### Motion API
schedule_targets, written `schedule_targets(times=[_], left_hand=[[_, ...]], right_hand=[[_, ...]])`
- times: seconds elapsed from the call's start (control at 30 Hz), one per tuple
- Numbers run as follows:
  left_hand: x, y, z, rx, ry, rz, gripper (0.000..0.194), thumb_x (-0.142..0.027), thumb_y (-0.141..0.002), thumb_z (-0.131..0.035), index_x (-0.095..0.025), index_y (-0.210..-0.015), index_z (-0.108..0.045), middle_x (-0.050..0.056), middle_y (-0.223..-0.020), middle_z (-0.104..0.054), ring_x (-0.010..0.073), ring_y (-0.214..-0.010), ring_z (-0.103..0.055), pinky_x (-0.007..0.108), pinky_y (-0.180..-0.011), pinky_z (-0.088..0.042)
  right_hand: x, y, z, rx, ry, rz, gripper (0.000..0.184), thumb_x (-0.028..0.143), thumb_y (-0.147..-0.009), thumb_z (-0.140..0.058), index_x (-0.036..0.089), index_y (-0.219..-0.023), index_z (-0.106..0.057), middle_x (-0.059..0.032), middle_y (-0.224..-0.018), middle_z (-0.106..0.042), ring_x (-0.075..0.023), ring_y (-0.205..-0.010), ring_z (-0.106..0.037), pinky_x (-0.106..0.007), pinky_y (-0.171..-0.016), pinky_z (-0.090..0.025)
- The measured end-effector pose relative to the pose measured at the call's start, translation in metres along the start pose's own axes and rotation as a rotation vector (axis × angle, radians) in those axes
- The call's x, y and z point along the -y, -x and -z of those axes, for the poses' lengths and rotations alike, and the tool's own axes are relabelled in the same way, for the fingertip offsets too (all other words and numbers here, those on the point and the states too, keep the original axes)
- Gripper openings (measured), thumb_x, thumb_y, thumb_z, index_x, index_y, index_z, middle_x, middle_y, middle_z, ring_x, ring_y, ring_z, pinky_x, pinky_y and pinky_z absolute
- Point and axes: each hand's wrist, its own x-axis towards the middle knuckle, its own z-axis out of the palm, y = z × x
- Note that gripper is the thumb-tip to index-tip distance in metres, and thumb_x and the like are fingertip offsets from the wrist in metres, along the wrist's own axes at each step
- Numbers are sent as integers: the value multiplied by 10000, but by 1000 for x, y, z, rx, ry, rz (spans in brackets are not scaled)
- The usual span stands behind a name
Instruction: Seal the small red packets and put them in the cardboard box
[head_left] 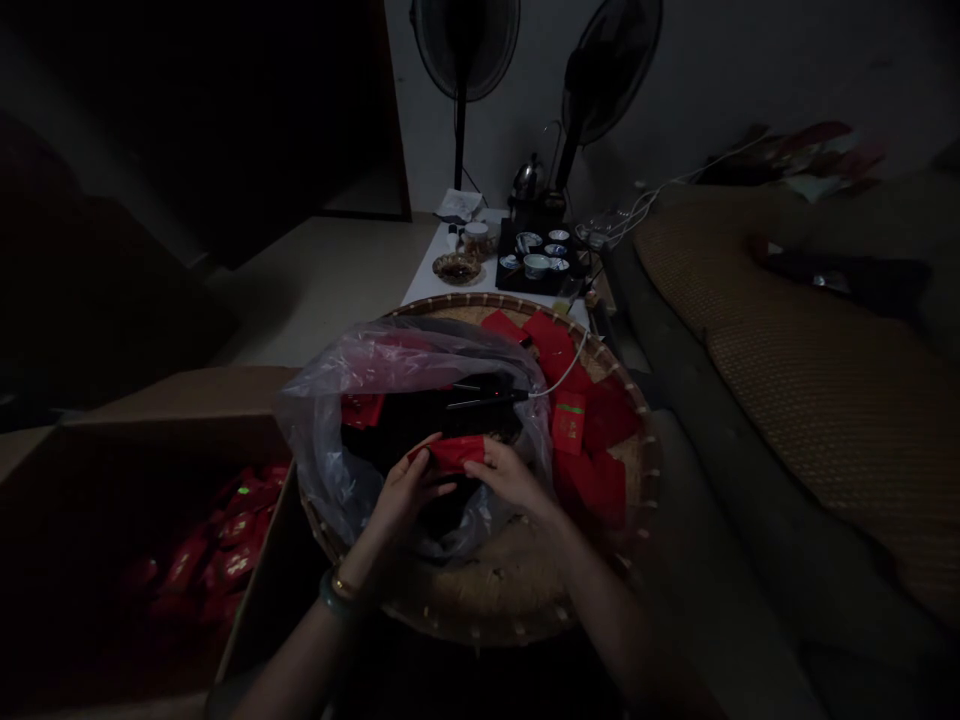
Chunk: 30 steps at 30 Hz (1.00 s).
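Note:
Both my hands hold a small red packet (454, 455) level over an open clear plastic bag (322, 420). My left hand (407, 488) grips its left end, with some fingers stretched out below. At the right end, my right hand (508, 470) pinches it between thumb and fingers. Dark contents fill the bag, too dim to make out. The bag sits in a round woven bamboo tray (495, 590). A dark two-pronged tool (491, 398) with a white cord lies across the bag. Flat red packets (568, 422) lie along the tray's right side.
An open cardboard box (259, 570) at the left holds several filled red packets (236, 545). Beyond the tray, a white table (427, 285) bears a black tea tray (517, 282) with cups. Two fans (465, 50) stand behind. A sofa with a woven mat (795, 370) is on the right.

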Motion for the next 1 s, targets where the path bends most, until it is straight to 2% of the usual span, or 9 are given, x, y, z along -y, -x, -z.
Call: schedule_targets(times=[0.13,0.3,0.4,0.5,0.6,0.7,0.87,0.93,1.0], left_hand=[[-4,2,2,31,18,64,475,-435,-781,-588,-142,-1156,-573,126,-1047,-671,242,-849,-666,356,-723,-542],[-4,-3,14,70,-173,61,553,-515,-778,-544,-125,-1169,-576,134,-1039,-675,280,-924,-639,373,-719,-532],[-6,-4,21,-5,-469,-138,535,-531,-816,-460,-137,-1154,-589,123,-1098,-653,277,-1021,-592,416,-850,-481],[-7,1,21,-128,-944,-512,511,-464,-784,-551,-188,-1214,-541,109,-1266,-548,284,-1143,-490,473,-984,-365],[-5,7,15,4,-1392,-762,621,-331,-665,-710,-215,-1243,-514,95,-1324,-494,316,-1153,-430,501,-974,-360],[-1,7,11,127,-1617,-809,600,-180,-657,-694,-209,-1230,-517,84,-1248,-558,299,-1067,-470,461,-899,-433],[3,-4,23,78,-1613,-794,526,-112,-669,-649,-175,-1180,-539,78,-1144,-619,258,-997,-512,388,-847,-476],[1,-8,31,18,-1550,-771,479,-132,-679,-649,-181,-1146,-556,72,-1086,-643,239,-949,-541,367,-818,-488],[-2,-10,36,-42,-1489,-747,444,-168,-681,-664,-190,-1114,-572,65,-1030,-660,226,-905,-565,356,-792,-495]], right_hand=[[-3,1,0,178,-42,-104,465,453,-734,-612,184,-1114,-600,-51,-1040,-661,-173,-873,-607,-296,-720,-482],[-6,2,0,149,-77,-197,535,597,-744,-539,192,-1078,-637,-36,-984,-680,-194,-906,-595,-368,-864,-426],[-7,2,-1,110,-194,-262,560,647,-743,-504,180,-1011,-658,-44,-954,-683,-200,-954,-593,-390,-970,-352],[-7,1,-7,136,-303,-301,611,694,-742,-452,170,-986,-650,-59,-970,-676,-203,-1013,-578,-397,-1015,-307],[-8,0,-20,198,-401,-278,634,701,-758,-416,179,-1064,-605,-60,-1082,-642,-189,-1120,-514,-387,-1049,-266],[-9,1,-31,261,-459,-261,617,685,-779,-407,204,-1137,-553,-52,-1202,-580,-167,-1194,-445,-376,-1066,-238],[2,2,-14,384,-400,-395,664,683,-828,-266,169,-1111,-576,-120,-1192,-580,-213,-1190,-462,-447,-1018,-282],[7,-3,3,330,-381,-388,685,676,-835,-235,149,-1088,-592,-150,-1136,-606,-235,-1120,-526,-451,-955,-358],[6,-10,19,160,-276,-312,645,649,-840,-265,147,-1070,-597,-150,-1075,-628,-239,-1017,-586,-441,-884,-421]])
